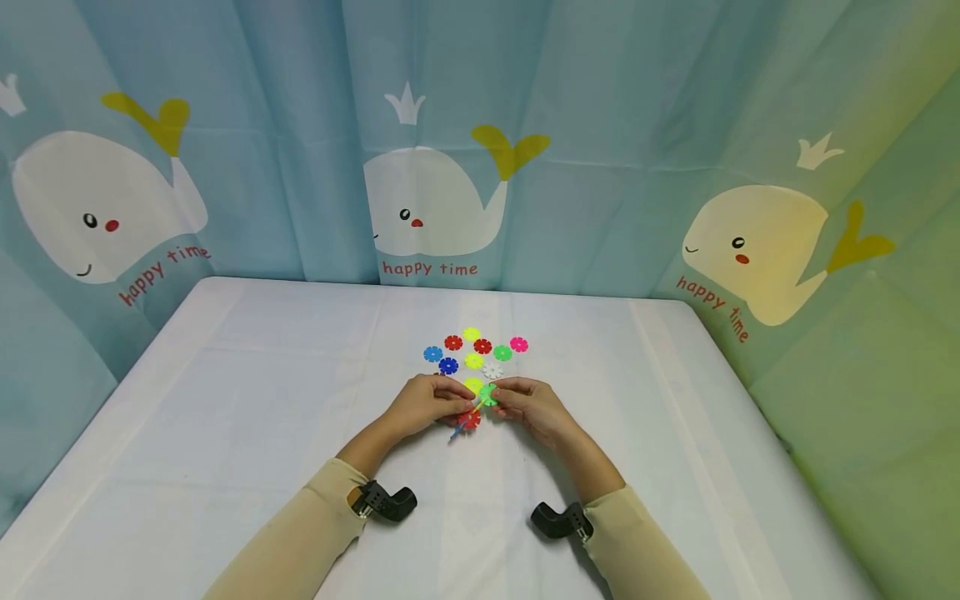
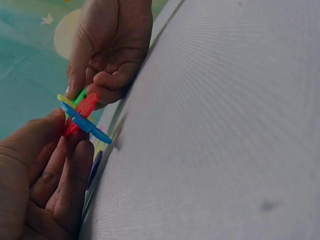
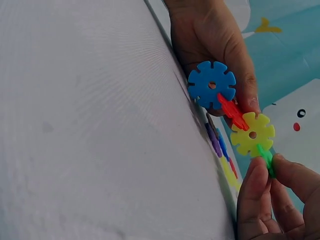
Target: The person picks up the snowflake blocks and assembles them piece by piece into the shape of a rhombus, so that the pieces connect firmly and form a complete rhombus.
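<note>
Plastic snowflake-disc chain of blue, red, yellow slotted wheels (image 3: pixel 232 110), pinched above white-clothed table (image 1: pixel 225 400) by left hand (image 1: pixel 423 404). Green disc (image 3: pixel 266 159) nipped by right hand (image 1: pixel 532 408), apparently mid-join; next, seating slot squarely into yellow rim. Loose coloured discs (image 1: pixel 472 350) lying just beyond.

Your head view is bright and evenly lit from above, with only soft, short shadows under the forearms on the white table (image 1: pixel 262 392) and wide-angle bending toward the edges. Your wrist views blur the near fingers and show fine moiré on the cloth.
</note>
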A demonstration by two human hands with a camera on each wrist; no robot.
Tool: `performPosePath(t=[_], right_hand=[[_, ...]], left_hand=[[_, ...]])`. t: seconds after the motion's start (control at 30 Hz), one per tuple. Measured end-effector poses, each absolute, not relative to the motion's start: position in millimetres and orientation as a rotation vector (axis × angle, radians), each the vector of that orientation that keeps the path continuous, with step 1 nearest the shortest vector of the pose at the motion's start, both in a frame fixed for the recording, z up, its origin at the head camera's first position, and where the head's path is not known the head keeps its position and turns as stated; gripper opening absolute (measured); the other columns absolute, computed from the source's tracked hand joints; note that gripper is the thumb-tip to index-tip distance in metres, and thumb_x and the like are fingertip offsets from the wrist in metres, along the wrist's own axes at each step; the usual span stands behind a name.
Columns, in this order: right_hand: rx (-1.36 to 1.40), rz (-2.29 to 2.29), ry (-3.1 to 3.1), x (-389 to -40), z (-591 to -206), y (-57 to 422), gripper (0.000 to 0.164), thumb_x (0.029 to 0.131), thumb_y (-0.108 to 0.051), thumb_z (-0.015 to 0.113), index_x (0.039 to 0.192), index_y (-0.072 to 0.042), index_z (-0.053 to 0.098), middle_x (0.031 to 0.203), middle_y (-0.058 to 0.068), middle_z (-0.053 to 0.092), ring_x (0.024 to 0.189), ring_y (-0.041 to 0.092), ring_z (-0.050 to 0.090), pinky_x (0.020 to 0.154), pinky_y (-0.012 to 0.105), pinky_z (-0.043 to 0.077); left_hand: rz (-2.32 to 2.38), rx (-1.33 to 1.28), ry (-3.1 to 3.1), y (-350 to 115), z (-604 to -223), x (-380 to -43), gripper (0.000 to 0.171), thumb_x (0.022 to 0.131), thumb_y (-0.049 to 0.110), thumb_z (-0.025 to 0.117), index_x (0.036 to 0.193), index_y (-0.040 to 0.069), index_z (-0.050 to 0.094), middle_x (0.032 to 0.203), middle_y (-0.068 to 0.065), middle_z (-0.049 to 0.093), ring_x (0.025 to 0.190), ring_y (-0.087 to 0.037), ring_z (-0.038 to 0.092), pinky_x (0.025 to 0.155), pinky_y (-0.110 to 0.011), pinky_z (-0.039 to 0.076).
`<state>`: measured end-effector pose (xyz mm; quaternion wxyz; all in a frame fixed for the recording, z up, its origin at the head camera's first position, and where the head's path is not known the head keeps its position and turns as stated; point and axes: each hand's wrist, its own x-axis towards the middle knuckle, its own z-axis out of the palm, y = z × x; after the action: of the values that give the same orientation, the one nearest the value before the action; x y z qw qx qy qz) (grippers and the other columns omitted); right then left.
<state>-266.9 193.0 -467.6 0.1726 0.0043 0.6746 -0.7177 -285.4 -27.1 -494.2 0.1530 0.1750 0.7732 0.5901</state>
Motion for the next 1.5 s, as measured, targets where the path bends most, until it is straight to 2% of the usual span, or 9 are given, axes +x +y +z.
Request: performPosePath(t=[0.3, 0.5, 0.73, 1.13, 1.5], right_hand=[[0.035, -2.019, 1.933, -268.0, -468.1, 192.7, 0.037, 0.097, -0.003, 0.06, 0.126, 0.017, 0.051, 0.086, 0.0, 0.067, 0.072, 0.006, 0.065, 0.069, 0.016, 0.056], [0.029, -2.023, 1.948, -268.7, -470.7, 191.5, 0.032, 0.095, -0.003, 0.063, 0.12, 0.016, 0.056, 0.084, 0.0, 0.068, 0.072, 0.006, 0.066, 0.069, 0.018, 0.057], [-0.015, -1.964, 2.026, -267.4, -472.9, 187.5, 0.031, 0.095, -0.003, 0.062, 0.118, 0.017, 0.057, 0.083, 0.0, 0.07, 0.072, 0.007, 0.067, 0.07, 0.02, 0.058], [-0.045, -1.92, 2.083, -264.8, -471.6, 177.0, 0.029, 0.093, -0.004, 0.065, 0.116, 0.014, 0.06, 0.085, 0.002, 0.071, 0.073, 0.009, 0.068, 0.07, 0.022, 0.059], [0.014, -1.798, 2.384, -280.3, -464.0, 187.0, 0.028, 0.094, -0.013, 0.067, 0.112, 0.009, 0.067, 0.096, 0.017, 0.072, 0.073, 0.013, 0.069, 0.071, 0.028, 0.06]], left_hand=[[1.626, 0.54, 2.236, -29.3, -490.5, -284.8, 0.023, 0.09, 0.022, 0.074, 0.106, 0.006, 0.075, 0.091, -0.005, 0.075, 0.077, -0.011, 0.071, 0.07, -0.028, 0.06], [1.629, 0.517, 2.286, -28.2, -493.0, -286.1, 0.026, 0.093, 0.025, 0.07, 0.108, 0.005, 0.074, 0.094, -0.005, 0.075, 0.075, -0.011, 0.07, 0.07, -0.027, 0.06], [1.652, 0.453, 2.344, -26.6, -491.3, -285.1, 0.024, 0.091, 0.024, 0.072, 0.108, 0.007, 0.074, 0.095, -0.004, 0.075, 0.075, -0.01, 0.068, 0.07, -0.026, 0.059], [1.636, 0.455, 2.443, -26.6, -490.6, -284.3, 0.024, 0.088, 0.028, 0.075, 0.105, 0.011, 0.076, 0.093, -0.001, 0.076, 0.088, -0.011, 0.071, 0.073, -0.023, 0.055], [1.646, 0.396, 2.488, -26.5, -491.3, -285.2, 0.022, 0.087, 0.029, 0.076, 0.103, 0.013, 0.077, 0.088, 0.003, 0.075, 0.084, -0.007, 0.068, 0.075, -0.025, 0.053]])
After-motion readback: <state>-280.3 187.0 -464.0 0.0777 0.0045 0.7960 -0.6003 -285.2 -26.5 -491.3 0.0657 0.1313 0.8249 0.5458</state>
